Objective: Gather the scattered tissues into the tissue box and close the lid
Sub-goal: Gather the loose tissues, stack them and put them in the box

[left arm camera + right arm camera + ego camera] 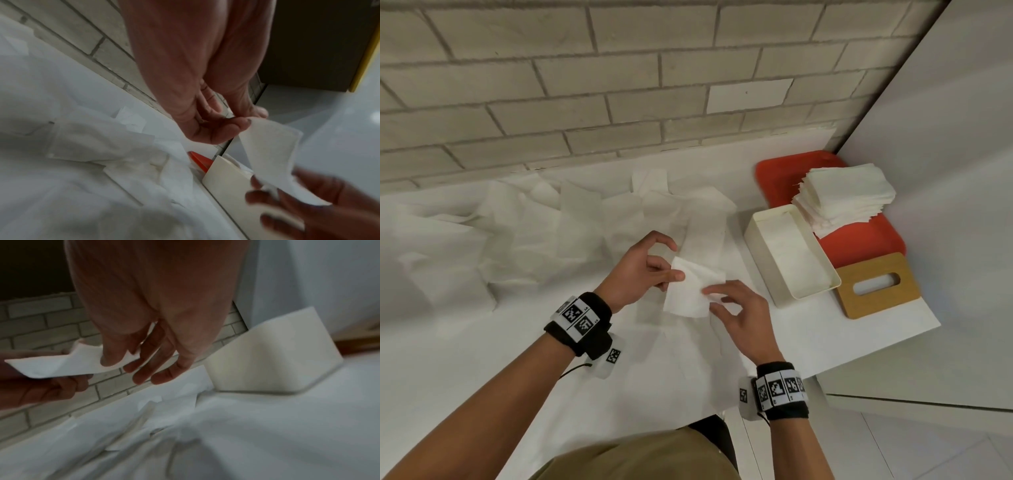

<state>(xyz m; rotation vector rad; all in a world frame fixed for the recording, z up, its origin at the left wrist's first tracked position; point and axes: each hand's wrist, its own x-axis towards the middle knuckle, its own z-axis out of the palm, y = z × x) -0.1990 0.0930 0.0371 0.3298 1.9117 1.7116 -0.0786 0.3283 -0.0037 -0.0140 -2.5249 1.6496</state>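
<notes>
Held tissue [693, 291]: folded white sheet, lifted above the table between both hands, left of the tissue box [756, 236].
Handling: likely near weightless, limp and easily torn; best taken by opposite edges with light pinches.
Left hand [643, 270]: thumb and fingertips pinch the sheet's left edge.
Right hand [739, 315]: thumb and forefinger pinch the right edge; other fingers loosely spread.
Scattered tissues [571, 219]: strewn across the table, overlapping.
Stack [846, 198]: folded tissues on the red tray [777, 178].
Lid [876, 284]: wooden, lying off, touching the box.
</notes>
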